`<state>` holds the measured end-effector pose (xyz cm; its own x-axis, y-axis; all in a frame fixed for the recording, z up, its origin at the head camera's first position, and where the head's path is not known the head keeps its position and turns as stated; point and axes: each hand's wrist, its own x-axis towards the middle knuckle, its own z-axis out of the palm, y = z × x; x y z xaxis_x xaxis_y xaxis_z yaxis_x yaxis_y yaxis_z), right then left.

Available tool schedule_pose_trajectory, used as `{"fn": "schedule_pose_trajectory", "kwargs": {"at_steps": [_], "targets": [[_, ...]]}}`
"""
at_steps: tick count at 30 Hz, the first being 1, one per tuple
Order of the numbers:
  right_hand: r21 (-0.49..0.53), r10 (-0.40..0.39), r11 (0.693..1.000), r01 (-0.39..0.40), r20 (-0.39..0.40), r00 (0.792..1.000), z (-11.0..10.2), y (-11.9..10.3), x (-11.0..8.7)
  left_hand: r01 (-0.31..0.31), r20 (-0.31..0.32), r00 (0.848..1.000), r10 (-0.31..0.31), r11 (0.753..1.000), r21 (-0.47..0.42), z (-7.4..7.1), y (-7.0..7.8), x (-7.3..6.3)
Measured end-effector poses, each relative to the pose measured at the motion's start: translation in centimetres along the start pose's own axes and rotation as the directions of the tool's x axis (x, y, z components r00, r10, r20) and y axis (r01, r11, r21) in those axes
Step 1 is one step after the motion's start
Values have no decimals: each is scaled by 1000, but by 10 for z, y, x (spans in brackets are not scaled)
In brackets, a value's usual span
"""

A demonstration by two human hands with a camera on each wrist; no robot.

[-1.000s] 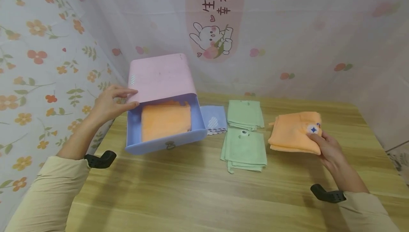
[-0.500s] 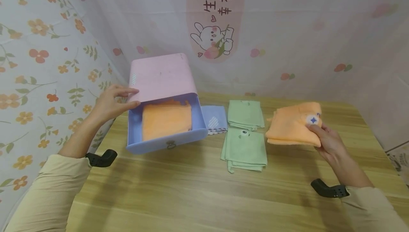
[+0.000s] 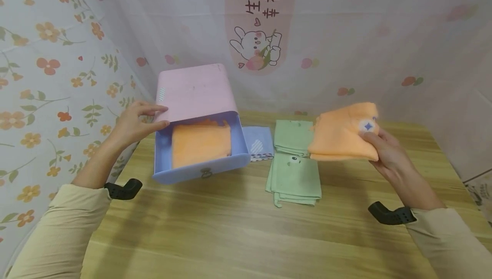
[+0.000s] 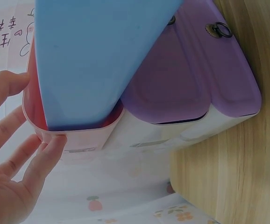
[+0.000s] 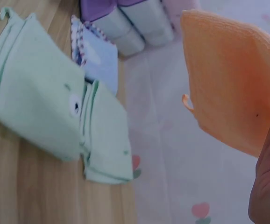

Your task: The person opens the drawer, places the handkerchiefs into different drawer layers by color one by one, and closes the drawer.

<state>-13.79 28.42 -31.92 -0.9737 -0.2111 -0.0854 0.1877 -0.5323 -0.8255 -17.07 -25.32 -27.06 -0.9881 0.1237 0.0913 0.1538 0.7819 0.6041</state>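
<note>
My left hand (image 3: 134, 121) grips the front left corner of a pink drawer case (image 3: 194, 93). In the left wrist view its fingertips touch the case's rim. The blue drawer (image 3: 203, 171) is pulled out, with folded orange cloth (image 3: 201, 142) inside. On the right, my right hand (image 3: 388, 151) holds up a folded orange towel (image 3: 342, 131) by its right side, thumb beside a white round patch with a blue star. This towel overlaps the back green towel (image 3: 292, 136) in the head view. A second folded green towel (image 3: 295, 180) lies in front of it on the table.
A folded blue cloth (image 3: 259, 142) lies between the drawer and the green towels. Purple drawers (image 4: 172, 79) with ring pulls sit below the pink case. Printed curtains (image 3: 326, 35) stand behind and left of the wooden table (image 3: 246, 236).
My right hand has raised the orange towel and carried it left and back, until it overlaps the back green towel in view. My left hand stays on the drawer case.
</note>
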Motion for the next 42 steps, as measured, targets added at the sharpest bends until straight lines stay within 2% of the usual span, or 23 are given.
{"fn": "schedule_pose_trajectory", "kwargs": {"at_steps": [7,13,22,34,42], "targets": [[-17,7,1000,-7,4,1000,24,-4,8,-4,0,1000,4,1000,-7,0,-1,-1],[-1,-17,1000,17,57,998,45,-1,15,-14,-11,1000,14,1000,-16,1,0,-2],[-114,24,993,-22,20,1000,81,8,25,-28,-24,999,28,1000,-13,2,-1,-3],[-208,53,977,-43,42,998,127,22,43,-27,-27,999,26,1000,-13,1,0,-2],[-213,69,976,-49,88,994,154,31,52,-36,-35,999,35,999,-26,2,0,-3]]}}
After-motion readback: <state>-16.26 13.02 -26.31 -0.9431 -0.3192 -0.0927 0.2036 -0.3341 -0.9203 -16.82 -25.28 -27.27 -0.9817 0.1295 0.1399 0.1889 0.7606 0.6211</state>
